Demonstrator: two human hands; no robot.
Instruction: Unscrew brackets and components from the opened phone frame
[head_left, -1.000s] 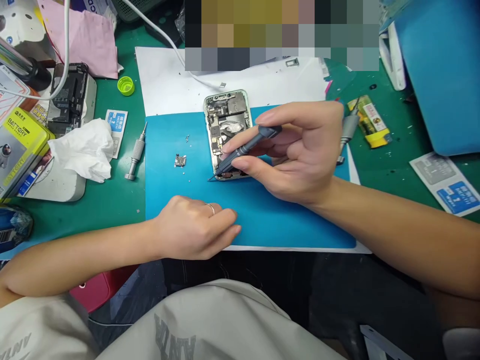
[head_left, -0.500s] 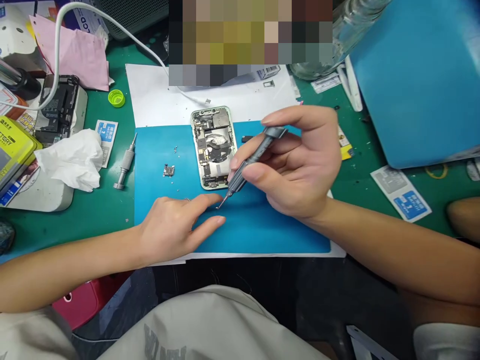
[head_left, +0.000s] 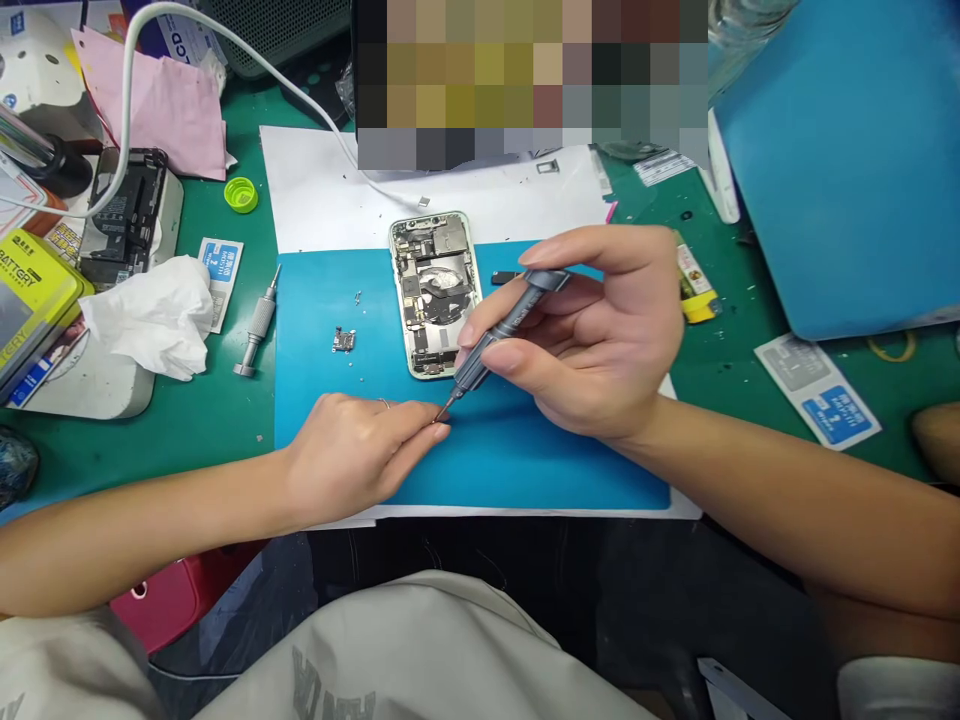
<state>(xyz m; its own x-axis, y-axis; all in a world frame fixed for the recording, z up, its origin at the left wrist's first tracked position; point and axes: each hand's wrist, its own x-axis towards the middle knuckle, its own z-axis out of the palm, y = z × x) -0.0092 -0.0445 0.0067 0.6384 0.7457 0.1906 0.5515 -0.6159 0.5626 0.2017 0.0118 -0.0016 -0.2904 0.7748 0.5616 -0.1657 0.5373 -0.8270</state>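
Note:
My right hand (head_left: 592, 340) holds a slim grey precision screwdriver (head_left: 499, 340), slanted with its bit down to the left. My left hand (head_left: 360, 450) is closed in a pinch, thumb and index finger meeting at the screwdriver's tip. Whether a tiny screw sits there is too small to tell. Just beyond the hands lies an opened phone (head_left: 433, 295), its inner boards and round coil area exposed; my right fingers overlap its lower right edge. A small metal phone part (head_left: 344, 341) and several tiny screws (head_left: 358, 297) rest on the blue mat (head_left: 525, 460) to the left.
A second screwdriver (head_left: 259, 325) lies left of the mat, near a crumpled tissue (head_left: 154, 315) and a green cap (head_left: 241, 195). A white cable (head_left: 247, 60) arches over the back left. To the right are a large blue panel (head_left: 847, 170) and a printed card (head_left: 817, 390).
My left thumb and index finger have come together around the screwdriver's tip; they were apart before. The view has shifted slightly, and my right hand keeps the same grip.

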